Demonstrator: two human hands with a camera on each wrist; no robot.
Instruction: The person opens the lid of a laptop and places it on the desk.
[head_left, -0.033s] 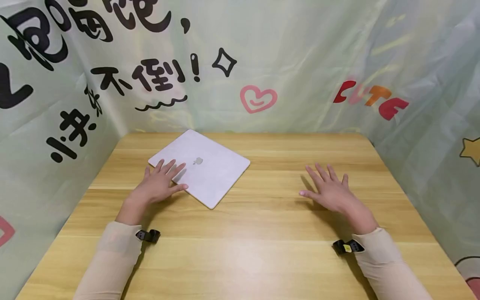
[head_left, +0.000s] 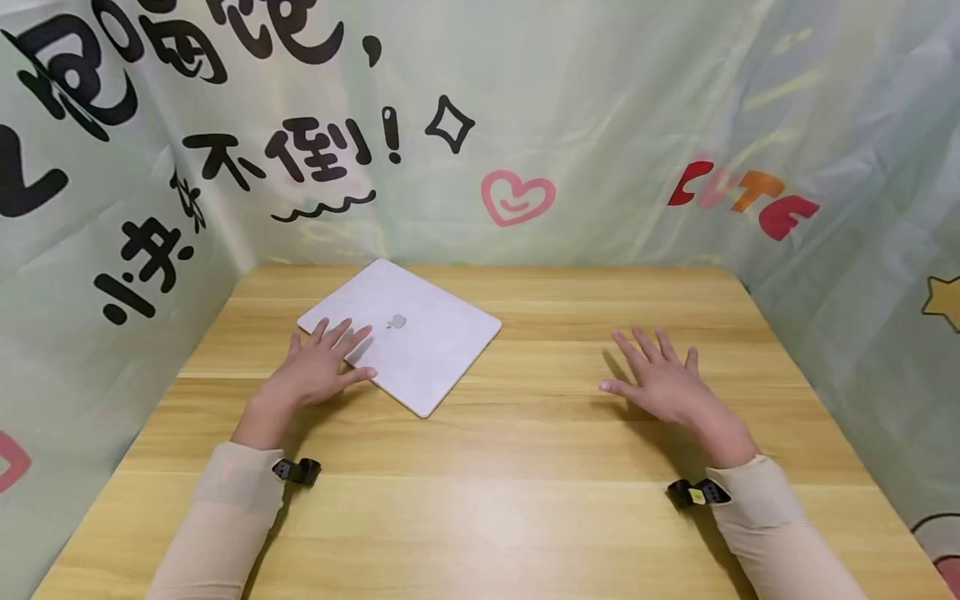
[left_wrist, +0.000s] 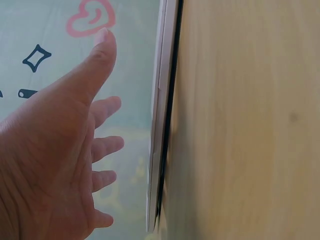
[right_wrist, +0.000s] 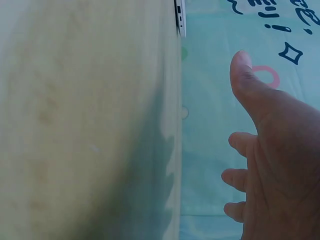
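A closed silver laptop (head_left: 431, 346) with an apple logo lies turned at an angle on the wooden table, left of the middle. Over its near left edge my left hand (head_left: 311, 372) hovers with spread fingers. The left wrist view shows a gap between that hand and the thin side of the laptop (left_wrist: 162, 100). My right hand (head_left: 663, 387) is held above the table to the right, fingers spread and holding nothing. Its shadow falls on the wood below, and a corner of the laptop (right_wrist: 180, 17) shows at the top of the right wrist view.
The wooden table (head_left: 487, 500) ends at the back against a pale green cloth (head_left: 600, 108) printed with black characters, a pink heart and coloured letters. More cloth hangs at both sides. A small black device (head_left: 297, 472) is strapped on the left wrist, another (head_left: 697, 494) on the right.
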